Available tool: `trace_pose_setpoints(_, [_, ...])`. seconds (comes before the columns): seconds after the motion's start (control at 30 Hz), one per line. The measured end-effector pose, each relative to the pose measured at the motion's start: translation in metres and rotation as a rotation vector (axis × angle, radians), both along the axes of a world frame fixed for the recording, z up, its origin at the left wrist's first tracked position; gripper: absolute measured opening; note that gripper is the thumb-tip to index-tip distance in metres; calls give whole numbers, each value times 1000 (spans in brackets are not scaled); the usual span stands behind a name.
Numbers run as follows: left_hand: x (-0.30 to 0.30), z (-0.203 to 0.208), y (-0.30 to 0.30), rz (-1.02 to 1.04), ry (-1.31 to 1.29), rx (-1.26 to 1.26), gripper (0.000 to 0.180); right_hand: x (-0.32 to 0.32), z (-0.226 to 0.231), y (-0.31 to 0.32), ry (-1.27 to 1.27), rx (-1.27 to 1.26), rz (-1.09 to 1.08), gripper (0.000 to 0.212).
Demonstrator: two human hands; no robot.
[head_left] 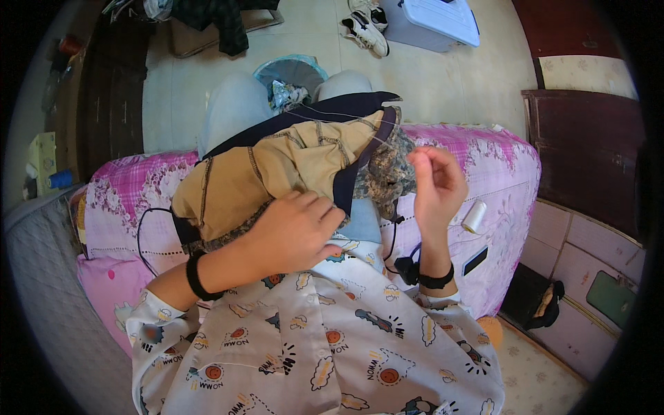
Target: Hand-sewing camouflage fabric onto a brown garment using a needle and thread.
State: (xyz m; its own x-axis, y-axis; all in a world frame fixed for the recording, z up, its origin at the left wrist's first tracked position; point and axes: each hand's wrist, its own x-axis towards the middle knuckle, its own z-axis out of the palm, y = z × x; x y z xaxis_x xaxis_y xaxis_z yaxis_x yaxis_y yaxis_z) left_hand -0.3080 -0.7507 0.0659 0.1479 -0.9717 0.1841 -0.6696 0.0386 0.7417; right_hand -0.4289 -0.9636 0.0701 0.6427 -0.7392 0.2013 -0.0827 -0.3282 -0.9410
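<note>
Across my lap lies a garment [273,160] with a tan inner side, dark overlocked seams and navy edging; a camouflage-patterned part [391,169] shows at its right. My left hand [297,228] rests on the near edge, its fingers curled over the cloth and gripping it. Raised to the right of the garment, my right hand [440,181] has thumb and forefinger pinched together. A thin pale thread [384,143] runs from the navy edging toward that pinch, and more thread loops over the cloth. Whether a needle is between the fingertips is too small to tell.
On the pink floral bedspread to the right lie a white thread spool [474,216] and a dark phone [476,261]. A lined waste bin [294,67] stands beyond my knees. Farther off are shoes [365,33] and a lidded plastic box [432,24].
</note>
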Motion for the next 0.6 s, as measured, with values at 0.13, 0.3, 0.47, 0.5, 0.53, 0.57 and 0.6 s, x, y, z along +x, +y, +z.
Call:
trace_pose_setpoints(0.13, [-14,-37,-2,-55,-389,65,26,-8,-24,28,110,138,168,6])
trace_pose_setpoints(0.3, [12,-10,6,61,221,45,17,5,-30,56,-4,279,355,3])
trace_pose_setpoints(0.47, [28,17,14,297,763,70,16,25,0,76,-74,497,403,8])
trace_pose_setpoints(0.5, [29,23,16,325,839,86,16,29,4,77,-142,538,376,8])
trace_pose_setpoints(0.53, [28,25,17,331,840,86,16,33,9,78,-209,579,347,8])
trace_pose_setpoints(0.57, [28,27,19,333,850,74,17,35,14,81,-207,581,351,8])
trace_pose_setpoints(0.6, [28,28,19,333,860,60,17,38,19,84,-187,537,336,9])
